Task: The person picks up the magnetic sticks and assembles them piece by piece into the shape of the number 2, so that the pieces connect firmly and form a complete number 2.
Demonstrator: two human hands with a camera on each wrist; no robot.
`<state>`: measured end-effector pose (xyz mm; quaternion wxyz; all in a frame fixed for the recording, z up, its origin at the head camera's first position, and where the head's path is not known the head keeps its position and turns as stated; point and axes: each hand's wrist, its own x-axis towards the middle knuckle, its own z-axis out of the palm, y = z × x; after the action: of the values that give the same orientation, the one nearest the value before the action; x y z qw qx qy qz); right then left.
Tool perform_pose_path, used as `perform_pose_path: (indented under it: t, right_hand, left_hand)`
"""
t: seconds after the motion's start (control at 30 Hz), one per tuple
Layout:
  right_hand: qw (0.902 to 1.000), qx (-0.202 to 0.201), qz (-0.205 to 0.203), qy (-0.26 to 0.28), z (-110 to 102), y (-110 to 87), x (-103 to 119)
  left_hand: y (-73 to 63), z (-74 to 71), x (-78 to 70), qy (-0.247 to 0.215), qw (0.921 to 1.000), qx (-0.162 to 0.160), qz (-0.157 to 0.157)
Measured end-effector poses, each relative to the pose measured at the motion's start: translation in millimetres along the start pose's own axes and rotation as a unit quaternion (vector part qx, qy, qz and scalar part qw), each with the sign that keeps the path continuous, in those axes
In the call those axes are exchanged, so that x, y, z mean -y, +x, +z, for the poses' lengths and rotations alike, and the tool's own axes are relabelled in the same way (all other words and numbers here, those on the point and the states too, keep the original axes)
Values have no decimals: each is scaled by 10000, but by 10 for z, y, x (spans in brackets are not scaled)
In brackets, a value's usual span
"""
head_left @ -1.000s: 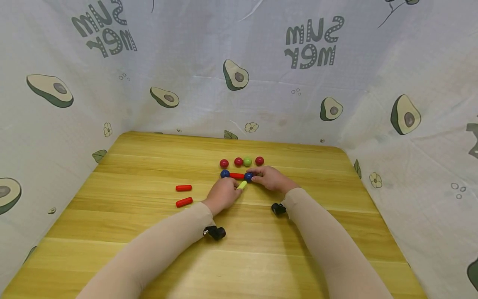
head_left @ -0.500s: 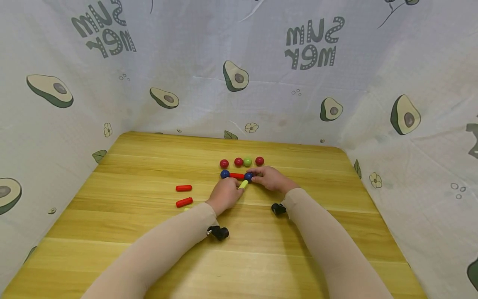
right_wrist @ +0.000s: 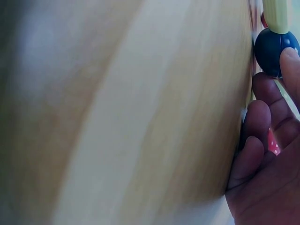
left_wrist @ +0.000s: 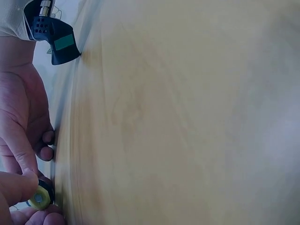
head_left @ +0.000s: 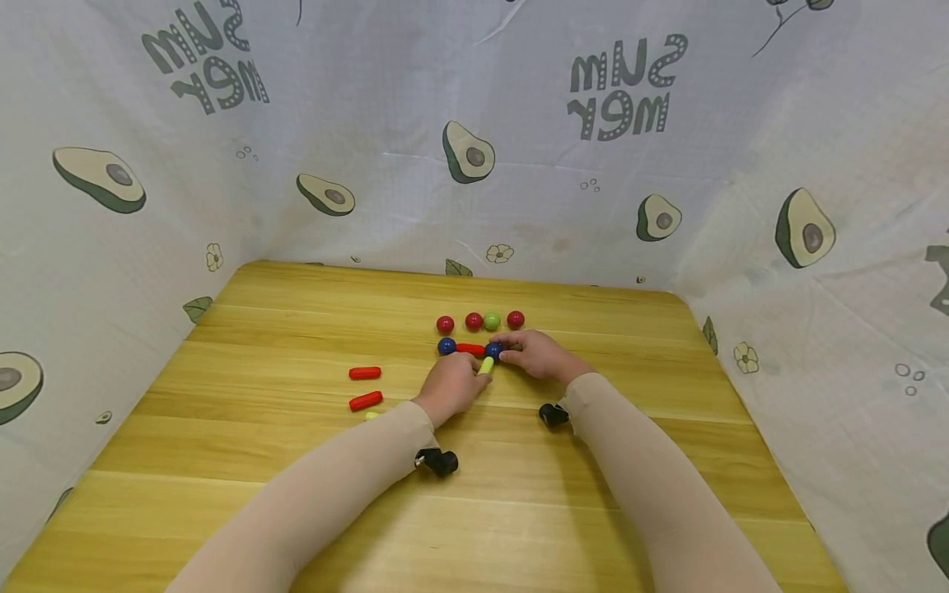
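Observation:
My left hand (head_left: 451, 385) pinches a yellow-green rod (head_left: 485, 366) between thumb and fingers. The rod's far end meets a dark blue ball (head_left: 493, 352), which my right hand (head_left: 539, 356) holds by thumb and fingertips from the right side. In the right wrist view the rod (right_wrist: 275, 16) sits right against the blue ball (right_wrist: 271, 52). A red rod (head_left: 470, 349) joins this ball to a second blue ball (head_left: 446, 346) on its left. Seen from the left wrist, the yellow rod (left_wrist: 40, 198) shows its round end between the fingers.
Behind the hands lie red balls (head_left: 445, 324) and a green ball (head_left: 492, 321) in a row. Two loose red rods (head_left: 365, 373) lie to the left. Part of another yellow-green piece (head_left: 371, 416) shows beside the left sleeve. A printed cloth (head_left: 385, 222) hangs behind the wooden table (head_left: 460, 527).
My left hand has shifted slightly right, turning the yellow-green rod more upright in view and bringing its end against the blue ball. The right hand keeps its place.

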<state>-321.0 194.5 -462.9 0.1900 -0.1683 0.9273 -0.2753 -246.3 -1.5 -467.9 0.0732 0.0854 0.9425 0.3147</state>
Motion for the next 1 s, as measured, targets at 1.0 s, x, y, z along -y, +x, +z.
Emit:
perform_pose_path:
  t: [1.0]
  right_hand:
    - [9999, -32, -83, 111, 68, -87, 44]
  left_hand:
    - [-110, 30, 4, -217, 9996, 167, 34]
